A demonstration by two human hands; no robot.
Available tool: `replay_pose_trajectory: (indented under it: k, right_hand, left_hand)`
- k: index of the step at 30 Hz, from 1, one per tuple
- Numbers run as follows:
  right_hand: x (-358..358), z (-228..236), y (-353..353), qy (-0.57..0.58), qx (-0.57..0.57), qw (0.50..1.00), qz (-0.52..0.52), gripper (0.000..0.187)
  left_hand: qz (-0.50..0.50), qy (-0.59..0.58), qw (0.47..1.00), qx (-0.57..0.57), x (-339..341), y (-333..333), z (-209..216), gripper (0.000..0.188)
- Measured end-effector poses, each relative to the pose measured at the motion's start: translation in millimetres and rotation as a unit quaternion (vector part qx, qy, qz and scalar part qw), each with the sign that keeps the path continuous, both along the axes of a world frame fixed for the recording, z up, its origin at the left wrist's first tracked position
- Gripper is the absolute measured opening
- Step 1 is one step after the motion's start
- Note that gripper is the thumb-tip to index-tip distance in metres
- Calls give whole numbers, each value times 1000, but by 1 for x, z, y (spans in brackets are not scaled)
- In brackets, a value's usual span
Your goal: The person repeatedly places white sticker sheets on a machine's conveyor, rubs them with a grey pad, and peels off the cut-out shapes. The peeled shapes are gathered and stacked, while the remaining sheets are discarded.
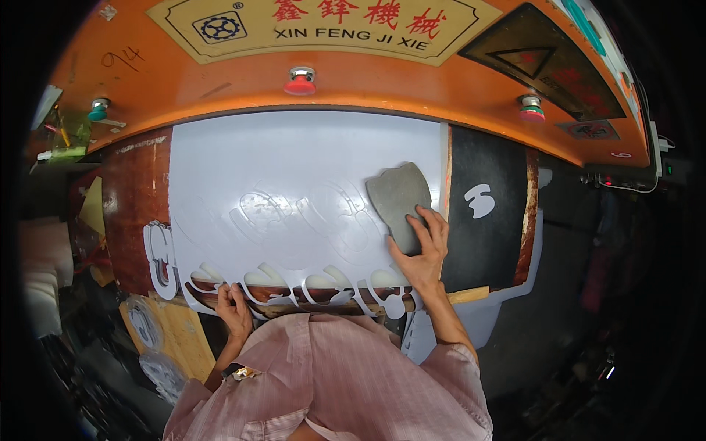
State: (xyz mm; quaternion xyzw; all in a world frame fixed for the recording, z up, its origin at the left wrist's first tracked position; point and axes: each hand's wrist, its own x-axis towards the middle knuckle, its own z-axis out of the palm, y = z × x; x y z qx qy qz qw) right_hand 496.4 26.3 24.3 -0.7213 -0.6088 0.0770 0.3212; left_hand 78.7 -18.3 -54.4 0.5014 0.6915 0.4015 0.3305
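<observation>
A glossy white sheet (243,158) covers the middle of the bench, with curved cut outlines across it and open cut-outs along its near edge. On its right part lies a grey block with a wavy outline (399,192), apparently a cutting die; its underside is hidden. My right hand (424,257) grips the near end of this block, thumb on the left side and fingers over the right. At the sheet's near edge, left of centre, my left hand (234,310) has its fingers pinched at the scalloped rim.
An orange machine front (397,88) with red push buttons (300,82) spans the far side. A black board (482,242) at right bears a small white cut piece (479,201). Stacked white cut pieces (160,261) lie at left, near a wooden board (180,331) with clear-wrapped bundles.
</observation>
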Motion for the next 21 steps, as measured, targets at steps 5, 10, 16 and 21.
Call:
replay_pose_trajectory:
  k: [5,10,16,21]
  right_hand:
    - [2,5,13,-37,16,999,-4,49]
    - [19,47,28,49,21,998,16,42]
    - [51,99,66,152,182,964,-121,12]
    - [68,163,128,20,319,944,-84,16]
  left_hand:
    - [0,32,999,-1,0,18,13,27]
    - [31,109,993,33,14,38,41,26]
    - [27,189,980,60,29,92,61,28]
    - [32,181,980,71,45,136,77,33]
